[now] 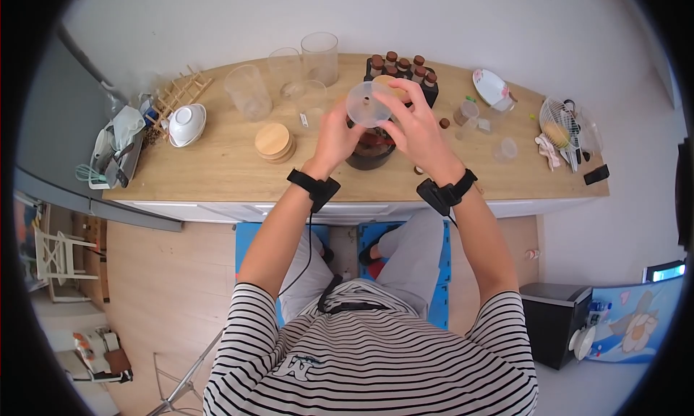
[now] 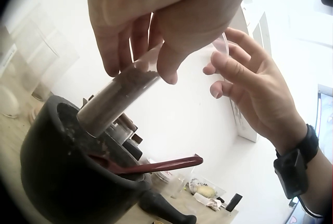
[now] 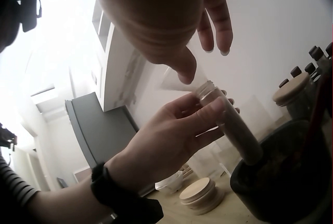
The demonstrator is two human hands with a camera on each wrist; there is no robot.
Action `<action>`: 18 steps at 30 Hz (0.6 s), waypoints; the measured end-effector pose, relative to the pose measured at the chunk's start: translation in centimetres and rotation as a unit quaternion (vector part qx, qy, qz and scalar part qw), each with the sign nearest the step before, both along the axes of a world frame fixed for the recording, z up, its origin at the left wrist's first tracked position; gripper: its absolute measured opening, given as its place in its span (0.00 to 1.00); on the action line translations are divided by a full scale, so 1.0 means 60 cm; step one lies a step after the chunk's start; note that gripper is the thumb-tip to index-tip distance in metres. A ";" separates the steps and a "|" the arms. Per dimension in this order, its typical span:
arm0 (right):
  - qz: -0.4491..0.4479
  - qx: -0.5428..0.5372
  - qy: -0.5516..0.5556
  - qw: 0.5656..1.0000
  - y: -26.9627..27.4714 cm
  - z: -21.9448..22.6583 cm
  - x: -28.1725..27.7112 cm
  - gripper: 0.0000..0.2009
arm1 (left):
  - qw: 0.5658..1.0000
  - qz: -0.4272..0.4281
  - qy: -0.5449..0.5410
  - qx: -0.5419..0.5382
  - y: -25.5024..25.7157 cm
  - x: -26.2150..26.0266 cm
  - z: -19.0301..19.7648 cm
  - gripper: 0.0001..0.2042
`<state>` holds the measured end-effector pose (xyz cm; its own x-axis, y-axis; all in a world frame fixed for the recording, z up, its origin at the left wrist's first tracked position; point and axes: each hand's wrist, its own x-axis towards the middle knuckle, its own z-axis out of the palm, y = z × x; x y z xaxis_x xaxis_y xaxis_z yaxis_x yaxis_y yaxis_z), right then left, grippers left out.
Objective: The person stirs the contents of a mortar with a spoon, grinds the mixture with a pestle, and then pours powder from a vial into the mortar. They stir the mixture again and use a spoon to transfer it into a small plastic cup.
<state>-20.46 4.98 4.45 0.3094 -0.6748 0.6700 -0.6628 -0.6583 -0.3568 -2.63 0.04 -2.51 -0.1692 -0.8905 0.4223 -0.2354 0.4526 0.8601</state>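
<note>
My left hand (image 1: 335, 138) grips a clear glass vial (image 2: 117, 102) partly filled with brown powder. The vial is tilted, its open neck showing in the right wrist view and its base low over a black pot-like bowl (image 1: 370, 160). With fingertips and thumb, my right hand (image 1: 419, 127) pinches a translucent funnel (image 1: 367, 105) by its rim, close above the vial's neck. Inside the black bowl lie dark contents and a dark red spoon (image 2: 161, 166), its handle reaching past the rim.
Behind the bowl, a black rack (image 1: 428, 92) holds several brown-capped vials. Clear containers (image 1: 248, 94) and a wooden-lidded jar (image 1: 275, 143) stand left. A white bowl (image 1: 186, 124) sits farther left. On the right are a small cup (image 1: 506, 149), a floral dish (image 1: 493, 90) and a wire basket (image 1: 559, 119).
</note>
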 end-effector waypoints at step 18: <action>0.007 0.089 -0.097 0.991 -0.040 -0.008 0.009 0.07 | 1.000 -0.005 -0.005 -0.012 -0.006 0.018 0.001 0.20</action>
<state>-19.91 2.57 4.00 0.1970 -0.7844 0.5881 -0.5612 -0.5821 -0.5885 -1.56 -0.30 -2.44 -0.1822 -0.8787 0.4412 -0.2401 0.4749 0.8466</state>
